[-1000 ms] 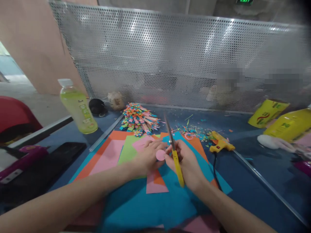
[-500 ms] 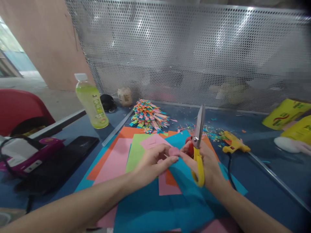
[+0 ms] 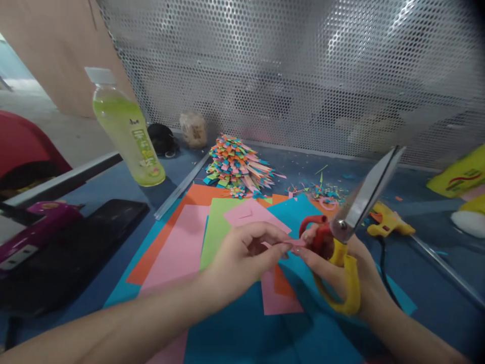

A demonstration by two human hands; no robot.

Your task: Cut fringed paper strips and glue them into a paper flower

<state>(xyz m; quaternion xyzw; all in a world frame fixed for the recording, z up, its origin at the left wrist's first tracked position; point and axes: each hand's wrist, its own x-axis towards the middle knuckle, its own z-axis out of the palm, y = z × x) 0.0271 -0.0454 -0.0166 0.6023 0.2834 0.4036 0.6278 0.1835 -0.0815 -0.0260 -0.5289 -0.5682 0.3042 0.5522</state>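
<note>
Thumb and fingers of my left hand [image 3: 246, 253] pinch a small pink paper piece [image 3: 297, 242] above the coloured sheets. My right hand [image 3: 341, 268] touches the same piece with its fingertips. Scissors [image 3: 343, 227] with red and yellow handles hang on the right hand, blades pointing up and right. Beneath the hands lie blue [image 3: 242, 323], pink [image 3: 182, 242], orange and green [image 3: 215, 222] sheets. Behind them stands a cone-shaped pile of folded paper strips [image 3: 240, 167] in several colours.
A bottle of green drink [image 3: 127, 136] stands at the left, beyond a black phone-like slab [image 3: 109, 222] and a purple device [image 3: 41, 232]. Paper scraps [image 3: 329, 192] and a yellow glue gun [image 3: 390, 220] lie at the right. A perforated metal panel [image 3: 265, 65] rises behind.
The view has shifted closer. The pink piece now shows edge-on between my fingertips, and the scissors have tilted to the right on my right hand.
</note>
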